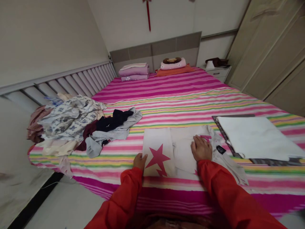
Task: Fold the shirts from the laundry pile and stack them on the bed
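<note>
A white garment [176, 149] with a pink star print lies partly folded on the striped bed [181, 95] in front of me. My left hand [140, 160] grips its left edge beside the star, fingers curled on the cloth. My right hand [201, 148] lies flat on the garment's right part with fingers stretched out, pressing it down. Both arms are in red sleeves.
A heap of unfolded clothes [71, 124] lies at the bed's left edge. A folded white cloth on a dark patterned piece [257, 136] rests to the right. Folded bedding [134, 71] and a pillow [173, 63] sit by the headboard. A nightstand [219, 71] and wardrobe [274, 54] stand at right.
</note>
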